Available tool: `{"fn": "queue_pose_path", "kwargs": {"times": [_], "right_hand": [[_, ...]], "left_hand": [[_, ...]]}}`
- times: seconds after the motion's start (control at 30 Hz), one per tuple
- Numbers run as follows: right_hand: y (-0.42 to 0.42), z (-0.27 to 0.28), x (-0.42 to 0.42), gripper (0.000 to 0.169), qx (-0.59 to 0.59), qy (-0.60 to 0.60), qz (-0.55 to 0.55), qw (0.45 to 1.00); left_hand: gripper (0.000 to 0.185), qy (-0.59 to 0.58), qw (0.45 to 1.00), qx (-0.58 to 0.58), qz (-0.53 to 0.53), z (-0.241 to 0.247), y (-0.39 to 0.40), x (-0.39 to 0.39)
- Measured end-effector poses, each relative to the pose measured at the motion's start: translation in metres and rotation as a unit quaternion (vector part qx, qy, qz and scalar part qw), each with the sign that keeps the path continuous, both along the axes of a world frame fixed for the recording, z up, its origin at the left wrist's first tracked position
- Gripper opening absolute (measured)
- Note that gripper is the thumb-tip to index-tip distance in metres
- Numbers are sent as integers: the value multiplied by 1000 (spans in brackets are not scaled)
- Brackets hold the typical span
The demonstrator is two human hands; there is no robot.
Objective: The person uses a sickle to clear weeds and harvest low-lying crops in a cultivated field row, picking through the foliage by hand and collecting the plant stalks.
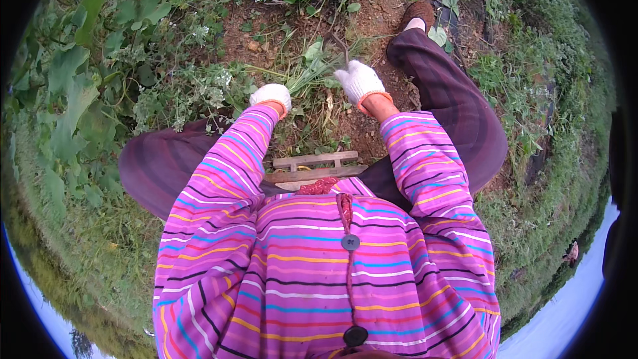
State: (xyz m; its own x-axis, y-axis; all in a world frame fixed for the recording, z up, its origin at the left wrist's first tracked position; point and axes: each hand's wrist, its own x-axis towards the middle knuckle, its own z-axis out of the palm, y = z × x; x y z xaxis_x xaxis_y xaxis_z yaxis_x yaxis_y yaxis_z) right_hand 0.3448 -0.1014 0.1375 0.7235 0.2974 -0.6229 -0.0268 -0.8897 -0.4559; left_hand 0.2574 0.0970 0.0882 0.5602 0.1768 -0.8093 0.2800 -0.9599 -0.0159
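Note:
My left hand [269,96], in a white knit glove, is curled beside a bunch of long green grass [304,77]. The blades fan out from its inner side, and it seems closed on them, though its fingers are hidden. My right hand [360,82], gloved the same way with an orange cuff, is closed on a sickle [340,45]. Its handle is covered by the glove; the thin, dark, curved metal reaches forward over the soil. The blade's tip lies among weeds, where its outline blurs. Cut or loose grass lies between both hands.
A low wooden stool [316,159] is between my legs. Leafy plants [75,94] and white-flowered weeds [214,85] crowd the left. Brown bare soil [376,15] lies ahead, near my right shoe [418,14]. Black plastic sheeting [476,25] runs along the right. Another person [571,253] is far off.

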Motion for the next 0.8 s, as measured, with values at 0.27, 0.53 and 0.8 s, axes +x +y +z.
{"fn": "queue_pose_path", "kwargs": {"times": [0.27, 0.53, 0.8], "right_hand": [[9, -69, -27, 48, 24, 12, -31, 999], [26, -97, -44, 47, -57, 73, 14, 996], [-10, -13, -74, 51, 36, 171, -174, 969]], "left_hand": [[25, -57, 994, -58, 71, 23, -51, -14], [24, -62, 997, -37, 13, 26, -23, 0], [27, -16, 997, -74, -29, 9, -3, -10]]}}
